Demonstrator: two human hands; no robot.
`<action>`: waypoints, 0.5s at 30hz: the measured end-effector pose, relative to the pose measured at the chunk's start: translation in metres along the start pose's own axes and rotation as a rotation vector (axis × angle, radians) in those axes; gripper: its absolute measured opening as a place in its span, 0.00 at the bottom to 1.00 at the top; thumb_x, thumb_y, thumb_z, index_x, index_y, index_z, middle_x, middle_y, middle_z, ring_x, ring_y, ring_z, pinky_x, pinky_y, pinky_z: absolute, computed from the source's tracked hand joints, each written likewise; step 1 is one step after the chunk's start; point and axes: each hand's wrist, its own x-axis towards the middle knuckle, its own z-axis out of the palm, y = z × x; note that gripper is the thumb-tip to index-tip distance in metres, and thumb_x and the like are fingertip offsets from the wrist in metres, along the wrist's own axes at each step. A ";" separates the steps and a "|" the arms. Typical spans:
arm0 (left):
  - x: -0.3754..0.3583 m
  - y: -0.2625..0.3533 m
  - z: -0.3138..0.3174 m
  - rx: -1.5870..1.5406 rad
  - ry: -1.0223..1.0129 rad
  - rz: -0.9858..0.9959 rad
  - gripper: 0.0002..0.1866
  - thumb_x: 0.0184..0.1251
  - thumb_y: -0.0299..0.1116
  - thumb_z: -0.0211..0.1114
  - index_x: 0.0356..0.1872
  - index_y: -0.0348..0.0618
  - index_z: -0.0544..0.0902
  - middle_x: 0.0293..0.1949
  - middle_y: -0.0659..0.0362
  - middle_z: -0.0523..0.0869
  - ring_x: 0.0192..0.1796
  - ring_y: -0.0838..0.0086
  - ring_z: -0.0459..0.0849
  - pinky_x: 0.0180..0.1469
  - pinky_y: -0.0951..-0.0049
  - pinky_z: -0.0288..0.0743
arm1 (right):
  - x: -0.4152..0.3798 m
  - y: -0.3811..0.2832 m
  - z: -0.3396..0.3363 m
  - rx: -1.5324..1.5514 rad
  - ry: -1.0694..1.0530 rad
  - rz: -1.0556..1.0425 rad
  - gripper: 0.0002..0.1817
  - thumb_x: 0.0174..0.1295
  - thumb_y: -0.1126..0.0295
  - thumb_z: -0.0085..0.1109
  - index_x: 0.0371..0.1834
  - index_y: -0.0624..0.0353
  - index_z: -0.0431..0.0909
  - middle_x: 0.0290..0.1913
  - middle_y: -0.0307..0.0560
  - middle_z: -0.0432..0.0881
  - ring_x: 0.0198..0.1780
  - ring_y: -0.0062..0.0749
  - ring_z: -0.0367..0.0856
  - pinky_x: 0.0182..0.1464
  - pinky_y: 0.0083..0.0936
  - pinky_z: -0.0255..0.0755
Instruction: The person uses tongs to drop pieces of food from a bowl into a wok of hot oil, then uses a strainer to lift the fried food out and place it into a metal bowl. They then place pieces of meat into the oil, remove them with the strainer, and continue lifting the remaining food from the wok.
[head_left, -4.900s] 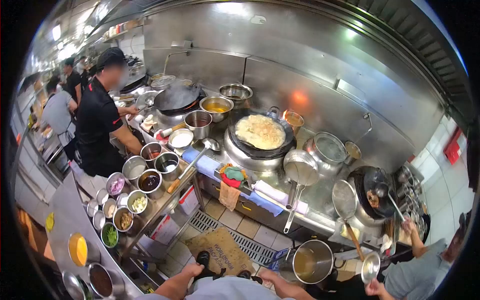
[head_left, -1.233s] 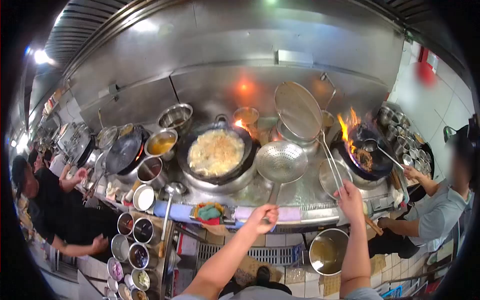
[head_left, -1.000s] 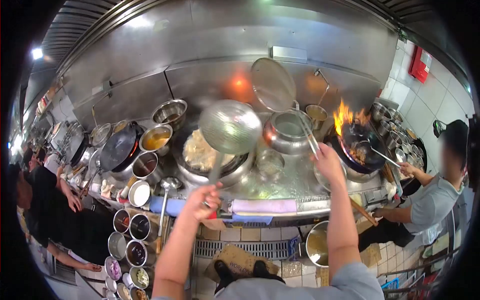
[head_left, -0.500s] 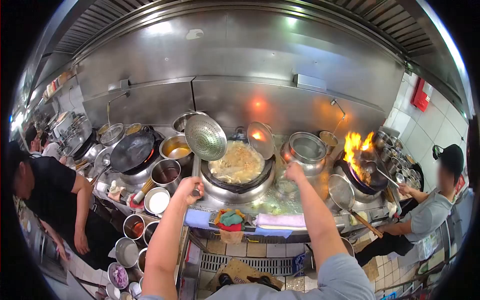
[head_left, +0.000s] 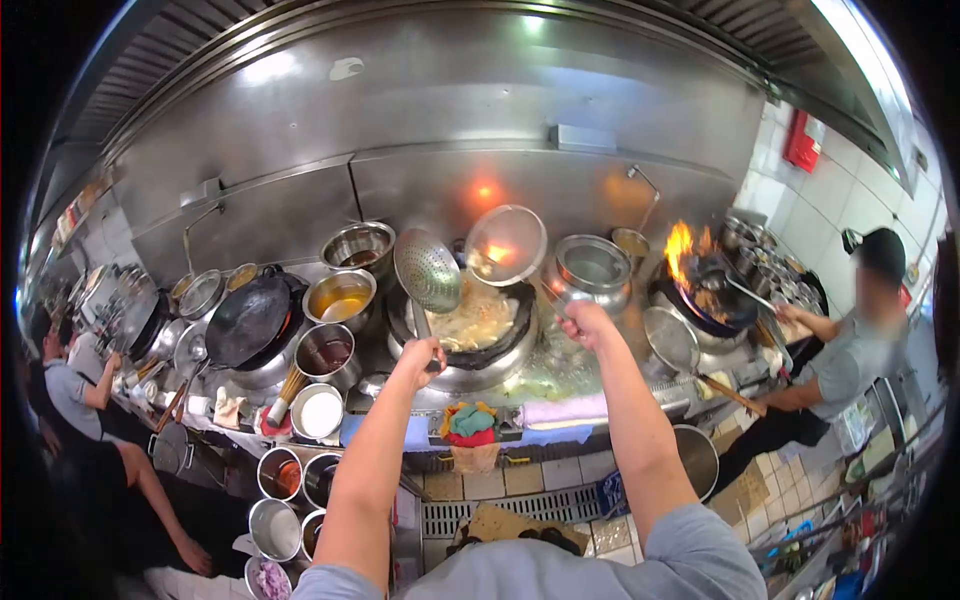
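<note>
My left hand (head_left: pixel 420 362) is closed around the handle of a perforated skimmer (head_left: pixel 428 270), which hangs tilted over the left side of a wok (head_left: pixel 524 318). Pale, frothy food (head_left: pixel 480 325) fills the wok. On the other side, my right hand (head_left: pixel 586 325) grips the thin handle of a round mesh strainer (head_left: pixel 510 242). The strainer is tilted above the wok's far edge, with orange light showing on its mesh. A few pale pieces appear at its lower left rim.
Left of the wok stand a pot of yellow liquid (head_left: pixel 340 298), a pot of dark liquid (head_left: pixel 328 355) and an empty dark wok (head_left: pixel 250 320). A lidded-looking steel pot (head_left: pixel 592 265) is at right. Beyond it, a co-worker (head_left: pixel 850 340) works at a flaming wok (head_left: pixel 700 300).
The strainer has swung left and up over the wok, its face turned more toward me. The skimmer sits lower, closer to the strainer. Flames at the right wok are smaller; the view has shifted.
</note>
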 end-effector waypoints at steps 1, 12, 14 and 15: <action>0.000 -0.003 0.009 -0.012 -0.011 0.011 0.06 0.49 0.21 0.50 0.17 0.39 0.67 0.14 0.59 0.68 0.16 0.75 0.68 0.19 0.77 0.64 | 0.001 0.001 0.003 0.014 0.021 0.002 0.06 0.54 0.79 0.40 0.34 0.58 0.66 0.27 0.49 0.74 0.17 0.17 0.61 0.13 0.13 0.56; -0.001 0.004 0.009 -0.766 -0.384 -0.256 0.06 0.53 0.24 0.48 0.19 0.42 0.63 0.15 0.66 0.67 0.16 0.84 0.67 0.19 0.84 0.66 | 0.040 0.115 0.067 -0.775 0.681 -0.607 0.11 0.55 0.73 0.42 0.35 0.67 0.73 0.32 0.63 0.77 0.36 0.52 0.77 0.36 0.38 0.70; 0.002 0.007 -0.003 -0.780 -0.395 -0.239 0.05 0.53 0.23 0.49 0.20 0.41 0.66 0.16 0.65 0.68 0.16 0.82 0.69 0.19 0.82 0.66 | 0.018 0.131 0.100 -0.726 0.677 -0.444 0.14 0.53 0.74 0.42 0.41 0.67 0.70 0.38 0.69 0.75 0.46 0.57 0.73 0.47 0.39 0.66; 0.000 0.010 -0.011 -0.694 -0.358 -0.192 0.05 0.53 0.24 0.49 0.20 0.41 0.65 0.16 0.65 0.68 0.16 0.82 0.68 0.19 0.83 0.66 | 0.008 0.145 0.122 -0.626 0.689 -0.365 0.16 0.52 0.74 0.42 0.45 0.66 0.68 0.38 0.66 0.76 0.45 0.57 0.73 0.47 0.39 0.66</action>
